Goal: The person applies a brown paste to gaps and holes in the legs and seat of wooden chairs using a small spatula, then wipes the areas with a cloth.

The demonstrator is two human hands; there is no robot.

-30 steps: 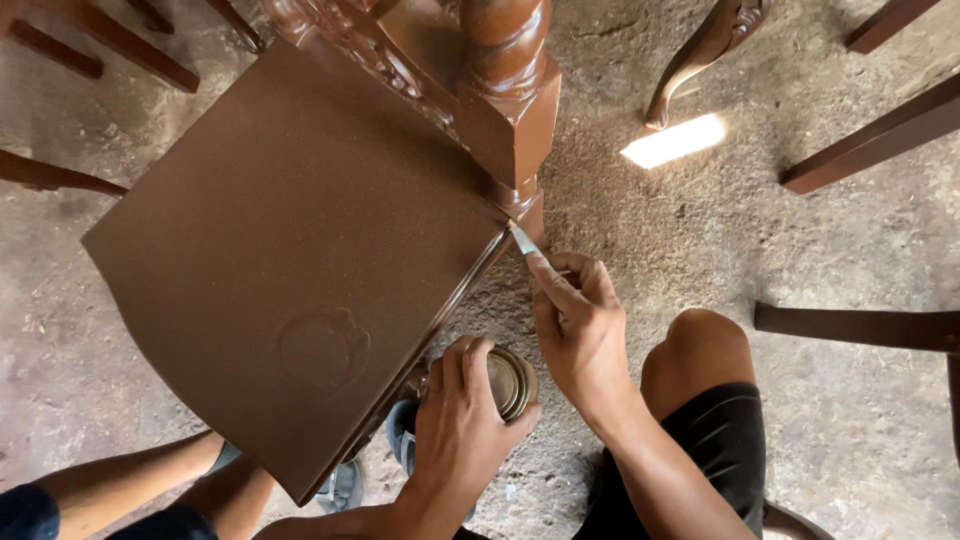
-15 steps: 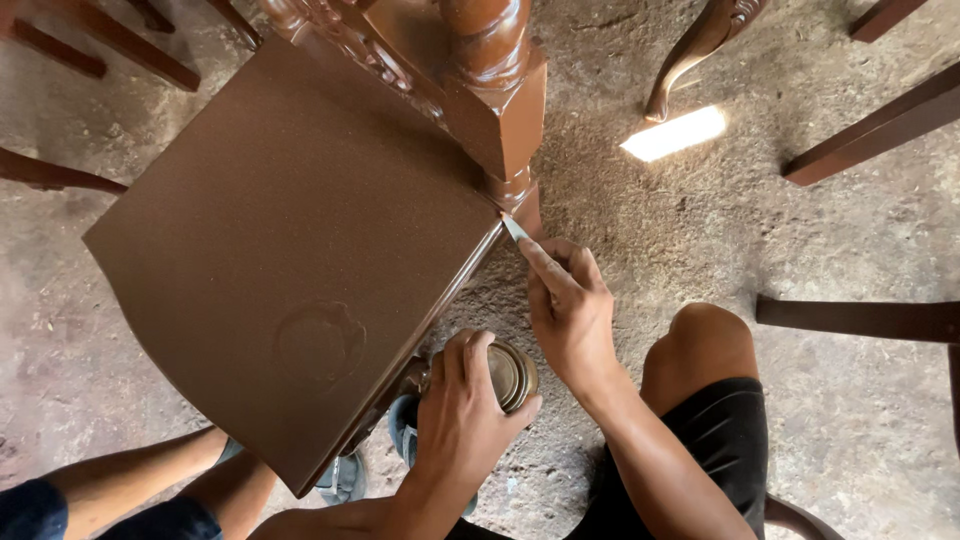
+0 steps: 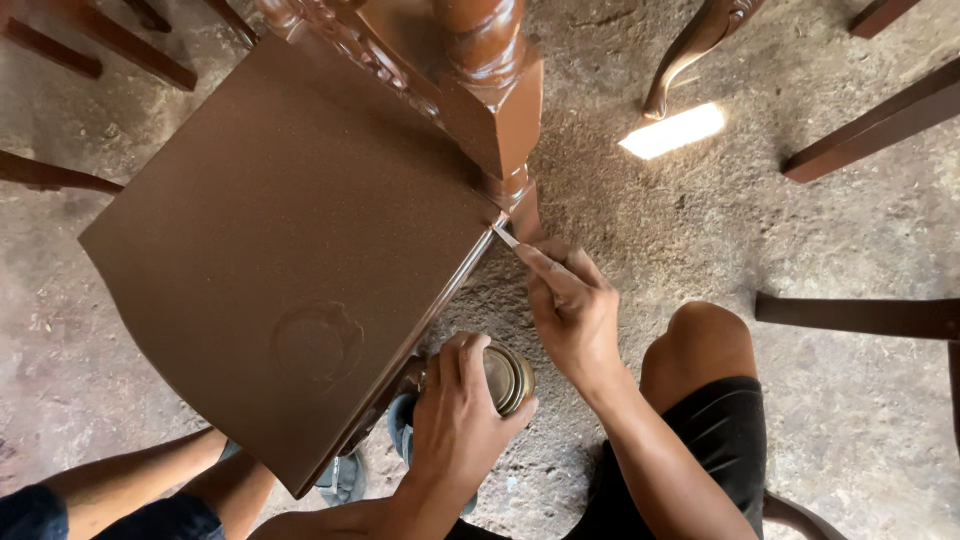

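Note:
A brown painted wooden piece of furniture fills the upper left, with a flat panel (image 3: 280, 250) and a turned leg (image 3: 490, 90). My right hand (image 3: 570, 305) holds a thin scraper blade (image 3: 507, 237) whose tip touches the panel's corner beside the leg's foot. Below it, my left hand (image 3: 455, 420) grips a small round metal tin (image 3: 505, 378) from above, close to the panel's lower edge. A round ring mark (image 3: 317, 340) shows on the panel.
Dusty concrete floor (image 3: 620, 200) with a bright patch of sunlight (image 3: 672, 131). Other brown furniture legs and rails lie at the right (image 3: 870, 120) (image 3: 860, 315) and top left (image 3: 130, 45). My bent knee (image 3: 700, 340) is at lower right, a sandal (image 3: 345, 475) under the panel.
The blade tip and my right hand have moved up and left, from just below the corner to touching it. My left hand stays on the tin.

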